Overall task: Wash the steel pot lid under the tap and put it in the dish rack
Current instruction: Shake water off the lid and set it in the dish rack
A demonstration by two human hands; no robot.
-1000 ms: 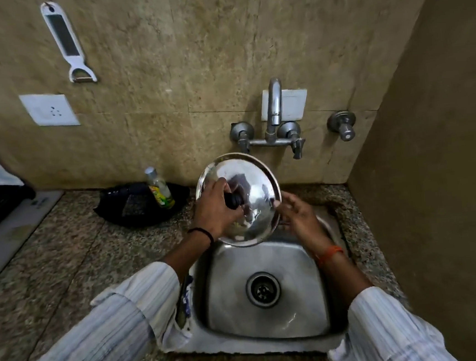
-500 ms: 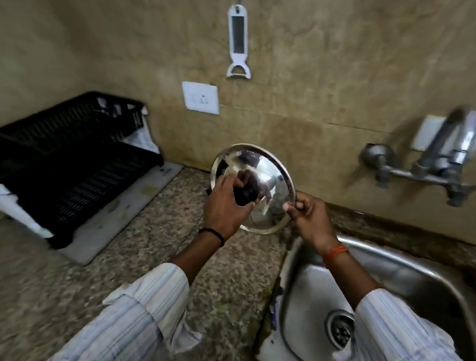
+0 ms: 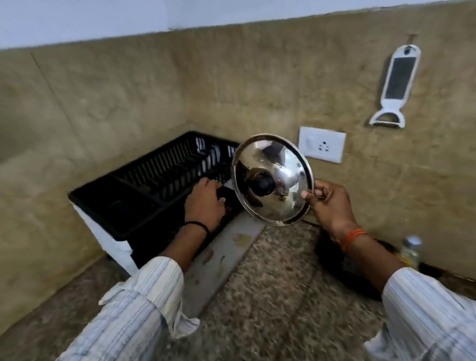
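Beige stone tiles covered the walls of the corner, and a speckled granite tabletop ran beneath them. At the back left stood a black plastic dish rack on a white tray, with a pale mat under it reaching toward the camera. On the right wall hung a white peeler-grater, and lower, to its left, sat a white switch and socket plate.

The right hand held the steel pot lid in the air, tilted nearly upright, its grip pinching the lid's right rim between thumb and fingers. The lid's black knob faced the camera. It hovered in front of the rack's right end, not in the rack. An orange thread band circled that wrist.

The left hand lay palm down on the near right edge of the rack, fingers loosely spread and closed on nothing; a black band ringed its wrist. Both forearms wore rolled-up striped sleeves. At the right edge, behind the right arm, stood a blurred clear bottle.
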